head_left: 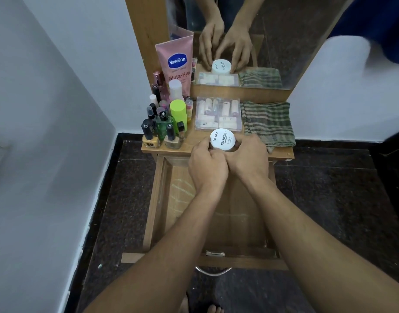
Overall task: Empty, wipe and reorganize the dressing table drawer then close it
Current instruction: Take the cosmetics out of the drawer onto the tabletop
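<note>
White jar (223, 140) held between left hand (207, 168), right hand (248, 159).

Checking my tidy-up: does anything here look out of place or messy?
Pale streaks mark the left side of the open drawer floor. The striped cloth lies rumpled at the tabletop front edge. Nothing looks spilled.

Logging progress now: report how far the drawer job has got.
Done: the drawer stands open and looks empty, with faint streaks on its floor. The bottles, clear box and cloth sit on the tabletop. In hand: left hand and right hand both grip the white tub at the tabletop's front edge. Left: putting things back into the drawer and closing it.
</note>
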### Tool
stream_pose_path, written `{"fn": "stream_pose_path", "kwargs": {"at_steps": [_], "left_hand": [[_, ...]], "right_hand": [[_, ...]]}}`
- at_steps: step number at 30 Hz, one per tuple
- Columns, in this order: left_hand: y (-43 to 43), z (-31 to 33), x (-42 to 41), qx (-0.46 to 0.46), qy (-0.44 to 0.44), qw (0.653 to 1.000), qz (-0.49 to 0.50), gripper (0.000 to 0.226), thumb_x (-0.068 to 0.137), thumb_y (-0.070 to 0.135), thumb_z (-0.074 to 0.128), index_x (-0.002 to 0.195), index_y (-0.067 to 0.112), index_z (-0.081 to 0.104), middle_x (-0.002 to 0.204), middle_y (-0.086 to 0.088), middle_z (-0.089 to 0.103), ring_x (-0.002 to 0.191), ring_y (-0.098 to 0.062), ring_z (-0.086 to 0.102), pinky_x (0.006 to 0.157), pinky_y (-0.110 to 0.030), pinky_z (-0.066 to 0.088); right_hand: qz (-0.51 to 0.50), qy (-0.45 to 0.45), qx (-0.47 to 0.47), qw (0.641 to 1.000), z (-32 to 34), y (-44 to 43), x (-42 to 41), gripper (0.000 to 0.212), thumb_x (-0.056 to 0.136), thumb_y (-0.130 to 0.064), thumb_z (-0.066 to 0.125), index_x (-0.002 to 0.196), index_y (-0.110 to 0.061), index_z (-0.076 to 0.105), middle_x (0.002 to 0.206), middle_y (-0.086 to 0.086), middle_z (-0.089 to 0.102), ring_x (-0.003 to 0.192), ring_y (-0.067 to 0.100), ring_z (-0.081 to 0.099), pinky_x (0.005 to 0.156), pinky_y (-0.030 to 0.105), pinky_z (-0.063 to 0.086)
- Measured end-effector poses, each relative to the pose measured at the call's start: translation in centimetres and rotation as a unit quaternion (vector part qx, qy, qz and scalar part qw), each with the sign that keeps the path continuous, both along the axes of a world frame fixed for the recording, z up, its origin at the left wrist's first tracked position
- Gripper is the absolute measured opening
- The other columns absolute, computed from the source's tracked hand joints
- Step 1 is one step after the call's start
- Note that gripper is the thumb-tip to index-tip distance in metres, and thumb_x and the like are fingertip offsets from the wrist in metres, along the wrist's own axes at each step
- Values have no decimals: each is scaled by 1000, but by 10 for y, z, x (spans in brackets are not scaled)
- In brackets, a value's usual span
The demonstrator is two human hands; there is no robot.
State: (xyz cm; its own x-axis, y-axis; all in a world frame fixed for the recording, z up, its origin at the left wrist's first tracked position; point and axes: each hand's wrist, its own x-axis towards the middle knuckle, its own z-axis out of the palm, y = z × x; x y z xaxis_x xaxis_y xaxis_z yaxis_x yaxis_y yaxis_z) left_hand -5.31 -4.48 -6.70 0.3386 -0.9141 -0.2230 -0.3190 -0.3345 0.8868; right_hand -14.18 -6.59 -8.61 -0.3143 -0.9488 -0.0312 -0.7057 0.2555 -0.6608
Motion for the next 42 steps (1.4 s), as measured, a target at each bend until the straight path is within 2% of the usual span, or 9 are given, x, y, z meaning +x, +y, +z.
{"fn": "stream_pose_path", "kwargs": {"at_steps": [5, 9, 13, 18, 20, 25, 29, 35, 42], "left_hand": [[0, -1, 1, -2, -6, 1000, -3, 50, 84, 9, 48, 128, 25, 66, 128, 2, 68, 118, -23, 58, 102, -39, 46], [5, -1, 2, -16, 6, 1000, -1, 47, 85, 12, 47, 125, 27, 66, 124, 8, 69, 117, -18, 59, 102, -41, 48], [20, -4, 2, -15, 13, 1000, 3, 51, 88, 10, 45, 136, 24, 59, 137, 6, 60, 127, -16, 53, 111, -41, 41], [44, -6, 5, -25, -9, 1000, -4, 51, 92, 3, 45, 140, 18, 54, 137, 3, 56, 106, -1, 47, 101, -21, 36], [53, -11, 6, -26, -19, 999, -6, 49, 94, 6, 46, 140, 19, 55, 136, 4, 56, 108, 0, 46, 101, -21, 35], [69, -24, 7, -24, -19, 1000, 1, 38, 93, 12, 51, 127, 22, 63, 125, 7, 64, 115, -12, 59, 103, -38, 48], [84, -32, 9, -8, -17, 1000, -4, 30, 92, 13, 54, 117, 23, 67, 118, 9, 67, 110, -10, 62, 98, -35, 51], [102, -41, 15, 24, -16, 1000, -10, 27, 93, 17, 56, 116, 25, 68, 115, 12, 68, 104, -5, 62, 90, -22, 47], [118, -48, 24, 37, 12, 999, -34, 21, 93, 16, 57, 109, 24, 69, 108, 12, 69, 103, -5, 63, 96, -32, 52]], "right_hand": [[-5, -13, 10, 1000, 3, 0, 3, 54, 51, -73, 67, 83, -30, 74, 83, -2, 70, 76, 14, 68, 60, 33, 55], [-1, -18, -3, 1000, 5, 7, 2, 63, 53, -74, 72, 101, -33, 75, 93, -4, 70, 90, 10, 63, 73, 36, 56], [2, -4, 1, 1000, 8, 27, -2, 52, 68, -56, 81, 110, -27, 68, 112, 5, 61, 109, 20, 56, 84, 30, 46], [-14, -24, -21, 999, 6, 60, -4, 57, 84, -39, 77, 135, -20, 62, 129, -3, 57, 88, 9, 64, 86, 25, 49], [-17, -30, -29, 999, 2, 73, -4, 51, 87, -33, 75, 134, -18, 64, 124, -3, 60, 81, 5, 62, 85, 24, 51], [-34, -59, -29, 997, -9, 95, -1, 36, 89, -25, 73, 125, -17, 71, 110, -4, 66, 75, -1, 60, 82, 25, 54], [-30, -67, -21, 997, -15, 111, 5, 28, 92, -25, 71, 119, -20, 74, 105, -9, 67, 78, -5, 60, 77, 14, 47], [-57, -95, -26, 994, -30, 132, 12, 18, 90, -20, 73, 107, -21, 78, 93, -12, 67, 77, -2, 63, 80, 29, 57], [-47, -99, -12, 994, -35, 153, 24, 17, 93, -22, 69, 108, -24, 78, 96, -15, 67, 83, 1, 66, 81, 27, 56]]}}
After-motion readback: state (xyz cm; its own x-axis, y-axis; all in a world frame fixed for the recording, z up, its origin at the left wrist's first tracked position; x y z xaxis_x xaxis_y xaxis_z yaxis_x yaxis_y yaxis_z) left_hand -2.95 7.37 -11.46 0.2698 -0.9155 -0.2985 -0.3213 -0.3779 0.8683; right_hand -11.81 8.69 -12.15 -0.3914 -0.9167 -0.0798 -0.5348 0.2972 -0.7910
